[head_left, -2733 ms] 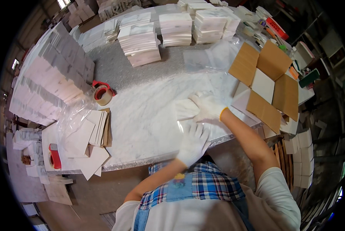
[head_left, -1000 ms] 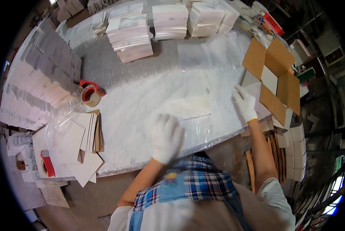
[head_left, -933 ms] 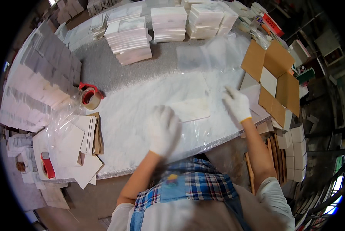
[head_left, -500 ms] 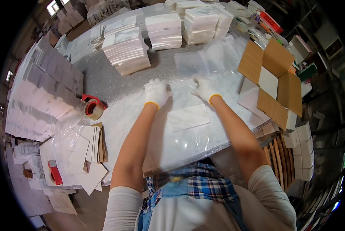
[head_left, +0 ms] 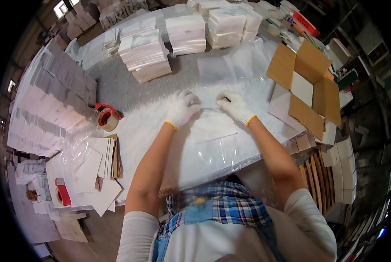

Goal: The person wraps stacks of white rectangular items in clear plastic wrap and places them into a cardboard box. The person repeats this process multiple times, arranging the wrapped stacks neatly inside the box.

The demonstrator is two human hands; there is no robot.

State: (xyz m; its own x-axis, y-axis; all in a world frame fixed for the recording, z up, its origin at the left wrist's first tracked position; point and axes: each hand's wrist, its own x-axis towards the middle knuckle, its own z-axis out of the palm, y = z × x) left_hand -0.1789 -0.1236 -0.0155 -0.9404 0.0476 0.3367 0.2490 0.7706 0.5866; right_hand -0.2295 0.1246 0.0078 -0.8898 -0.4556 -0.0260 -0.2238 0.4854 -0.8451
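A white marble tile (head_left: pixel 213 125) lies flat in front of me on the table, over clear plastic film (head_left: pixel 191 161). My left hand (head_left: pixel 184 108), in a white knit glove with a yellow cuff, is at the tile's far left corner, its fingers curled. At the far right corner my right hand (head_left: pixel 236 106), gloved alike, has its fingers bent in toward the thumb. What either hand pinches is too small or too clear to make out. Transparent bags (head_left: pixel 234 65) lie just beyond my right hand.
Stacks of tiles (head_left: pixel 145 54) stand along the far side, and a tall stack (head_left: pixel 51 96) rises at the left. A red tape dispenser (head_left: pixel 107 117) is left of my left arm, with cardboard sheets (head_left: pixel 101 159) nearer. An open cardboard box (head_left: pixel 302 113) stands at the right.
Both hands have come nearer to me and to the tile's far corners. Their fingers are curled in more than before. The far part of the tile looks hazier.
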